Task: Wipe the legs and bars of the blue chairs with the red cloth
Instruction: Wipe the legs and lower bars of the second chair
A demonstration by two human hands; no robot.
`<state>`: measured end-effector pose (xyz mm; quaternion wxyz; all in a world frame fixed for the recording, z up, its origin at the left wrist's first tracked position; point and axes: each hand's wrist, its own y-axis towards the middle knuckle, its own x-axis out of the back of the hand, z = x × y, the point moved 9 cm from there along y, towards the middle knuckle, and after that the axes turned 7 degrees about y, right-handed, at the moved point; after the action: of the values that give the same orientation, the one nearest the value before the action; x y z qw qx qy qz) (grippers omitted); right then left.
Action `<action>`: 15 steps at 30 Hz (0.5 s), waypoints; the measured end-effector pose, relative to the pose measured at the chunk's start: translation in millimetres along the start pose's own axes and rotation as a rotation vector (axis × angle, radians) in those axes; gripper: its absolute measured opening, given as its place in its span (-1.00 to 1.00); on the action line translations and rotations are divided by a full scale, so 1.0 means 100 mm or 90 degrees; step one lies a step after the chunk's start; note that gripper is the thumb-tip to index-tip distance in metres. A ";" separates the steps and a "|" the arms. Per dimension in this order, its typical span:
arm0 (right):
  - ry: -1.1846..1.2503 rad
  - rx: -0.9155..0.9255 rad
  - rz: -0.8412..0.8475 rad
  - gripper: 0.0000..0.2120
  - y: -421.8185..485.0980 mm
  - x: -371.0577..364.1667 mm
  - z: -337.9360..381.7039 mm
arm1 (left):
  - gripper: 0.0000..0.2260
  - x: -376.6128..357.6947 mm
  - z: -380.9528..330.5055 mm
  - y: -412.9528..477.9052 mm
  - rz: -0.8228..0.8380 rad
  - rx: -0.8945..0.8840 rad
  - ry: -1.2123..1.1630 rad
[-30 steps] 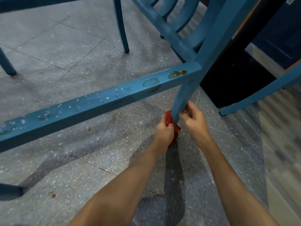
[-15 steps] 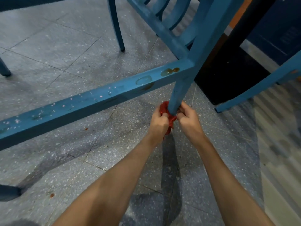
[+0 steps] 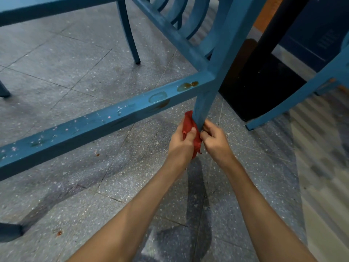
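A blue chair leg (image 3: 204, 103) slants down through the middle of the view. The red cloth (image 3: 188, 125) is wrapped around its lower end. My left hand (image 3: 182, 140) grips the cloth against the left side of the leg. On the right side my right hand (image 3: 214, 138) pinches the cloth at the leg with curled fingers. A long blue bar (image 3: 90, 127) runs left from the leg, speckled with pale spots and carrying brownish stains (image 3: 187, 86) near the joint. The foot of the leg is hidden behind my hands.
Grey speckled floor tiles (image 3: 79, 76) lie all around. Another blue chair leg (image 3: 130, 35) stands at the back and a further blue leg (image 3: 294, 99) slants in at the right. A black table base (image 3: 264, 87) sits behind the leg. Striped flooring (image 3: 321, 148) lies at right.
Both hands and the red cloth have slid up the chair leg, closer to the joint with the bar. My right hand has closed in against the cloth.
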<state>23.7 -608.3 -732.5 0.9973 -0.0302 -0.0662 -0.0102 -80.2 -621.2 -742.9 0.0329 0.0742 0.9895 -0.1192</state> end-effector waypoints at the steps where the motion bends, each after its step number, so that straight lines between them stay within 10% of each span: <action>1: 0.000 0.000 0.000 -0.54 0.00 0.00 0.00 | -0.65 0.00 0.01 0.01 0.000 -0.010 0.022; 15: 0.078 0.010 0.008 -0.61 -0.03 0.07 0.37 | -0.65 -0.10 -0.08 -0.15 0.015 0.017 0.004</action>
<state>25.2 -609.6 -694.3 0.9997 -0.0219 -0.0046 -0.0053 -72.8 -634.8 -730.8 0.0303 0.0864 0.9870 -0.1319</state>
